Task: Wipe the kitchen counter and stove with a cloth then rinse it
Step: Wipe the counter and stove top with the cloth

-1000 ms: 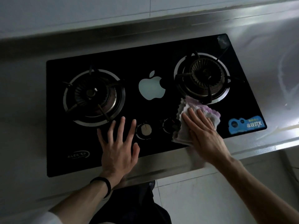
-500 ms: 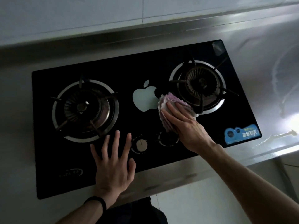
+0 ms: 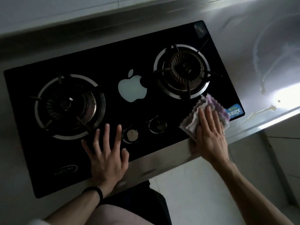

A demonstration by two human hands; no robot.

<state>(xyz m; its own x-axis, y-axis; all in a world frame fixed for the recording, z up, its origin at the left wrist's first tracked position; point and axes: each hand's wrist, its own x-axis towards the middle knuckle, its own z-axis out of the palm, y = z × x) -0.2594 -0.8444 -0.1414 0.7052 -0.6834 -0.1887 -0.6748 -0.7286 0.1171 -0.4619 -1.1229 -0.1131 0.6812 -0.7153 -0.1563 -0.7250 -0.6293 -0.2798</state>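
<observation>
A black glass stove [image 3: 123,56] with two gas burners is set into a steel counter [image 3: 259,43]. My right hand [image 3: 209,132] presses flat on a white and purple cloth [image 3: 209,104] at the stove's front right corner, just below the right burner [image 3: 181,70] and beside a blue sticker [image 3: 236,112]. My left hand [image 3: 107,153] rests flat with fingers spread on the stove's front edge, between the left burner [image 3: 69,106] and the left knob [image 3: 131,134].
A second knob [image 3: 158,125] sits right of the first. A white apple-shaped mark [image 3: 132,88] lies between the burners. Wet streaks and a yellowish smear [image 3: 266,109] show on the counter to the right. The counter's front edge drops to a tiled floor [image 3: 194,184].
My right hand has slid the cloth from the stove's middle, beside the apple mark, down and right to the front right corner. My left hand has stayed in place.
</observation>
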